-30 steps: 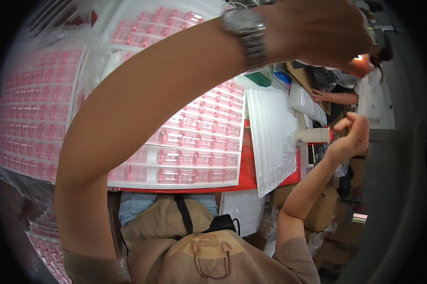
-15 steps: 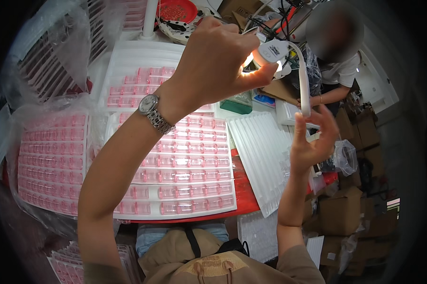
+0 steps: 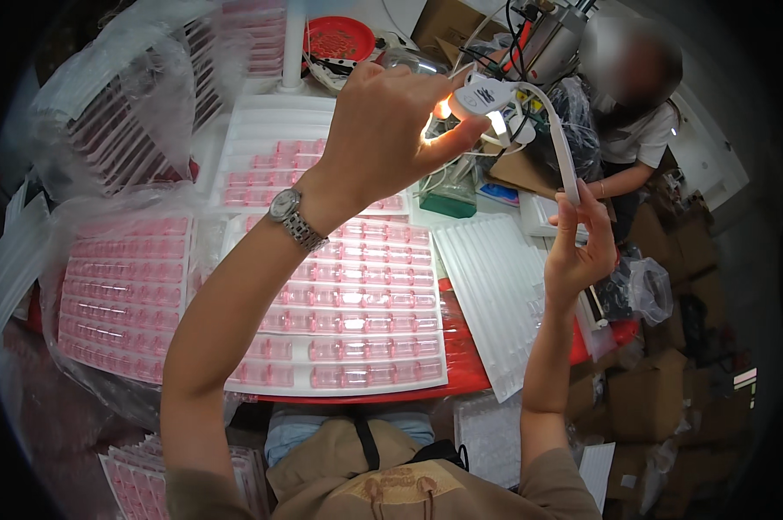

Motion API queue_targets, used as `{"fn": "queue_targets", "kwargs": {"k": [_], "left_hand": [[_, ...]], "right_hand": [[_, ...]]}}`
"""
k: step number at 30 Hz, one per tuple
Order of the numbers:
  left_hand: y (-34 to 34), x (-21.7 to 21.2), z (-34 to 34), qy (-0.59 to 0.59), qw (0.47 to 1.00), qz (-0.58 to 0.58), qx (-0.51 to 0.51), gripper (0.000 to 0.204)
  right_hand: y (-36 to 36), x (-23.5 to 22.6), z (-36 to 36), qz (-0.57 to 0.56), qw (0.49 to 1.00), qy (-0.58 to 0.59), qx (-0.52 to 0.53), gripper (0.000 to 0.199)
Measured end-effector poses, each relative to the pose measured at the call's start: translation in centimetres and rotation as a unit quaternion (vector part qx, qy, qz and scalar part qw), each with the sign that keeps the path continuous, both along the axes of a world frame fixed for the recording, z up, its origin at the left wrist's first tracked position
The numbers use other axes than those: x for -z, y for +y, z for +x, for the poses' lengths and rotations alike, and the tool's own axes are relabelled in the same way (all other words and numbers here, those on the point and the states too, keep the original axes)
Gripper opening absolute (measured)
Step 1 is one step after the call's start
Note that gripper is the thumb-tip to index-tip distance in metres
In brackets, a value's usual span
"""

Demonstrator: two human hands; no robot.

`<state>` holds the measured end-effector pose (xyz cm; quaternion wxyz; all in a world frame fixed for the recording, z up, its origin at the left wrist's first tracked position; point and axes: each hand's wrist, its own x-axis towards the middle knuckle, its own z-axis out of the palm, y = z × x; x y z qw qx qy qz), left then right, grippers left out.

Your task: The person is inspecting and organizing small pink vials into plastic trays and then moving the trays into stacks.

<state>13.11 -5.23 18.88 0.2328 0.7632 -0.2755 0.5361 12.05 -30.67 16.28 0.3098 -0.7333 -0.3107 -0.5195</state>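
**Hands raised at a small lamp above trays of pink vials**

A bagged white tray of clear pink vials [image 3: 123, 295] lies on the red tabletop [image 3: 461, 373], beside an uncovered one [image 3: 357, 303]. Above them, the left hand [image 3: 383, 130], wearing a metal wristwatch [image 3: 292, 217], closes its grip on the small white lit lamp head [image 3: 478, 95]. The right hand [image 3: 578, 247] pinches the lamp's white bent arm [image 3: 565, 156].

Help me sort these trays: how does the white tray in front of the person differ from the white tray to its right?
The front tray lies flat with its rows full of pink vials; the right tray holds none, only bare grooves. The right tray lies askew, one corner hanging over the red table edge. Both are white ribbed plastic.
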Motion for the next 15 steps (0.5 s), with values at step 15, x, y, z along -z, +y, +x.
{"fn": "queue_targets", "kwargs": {"k": [15], "left_hand": [[3.1,0.9,-2.8,0.165,0.985,-0.045,-0.013,0.046]], "right_hand": [[2.3,-0.3,0.2,0.030,0.999,-0.003,-0.032,0.033]]}}
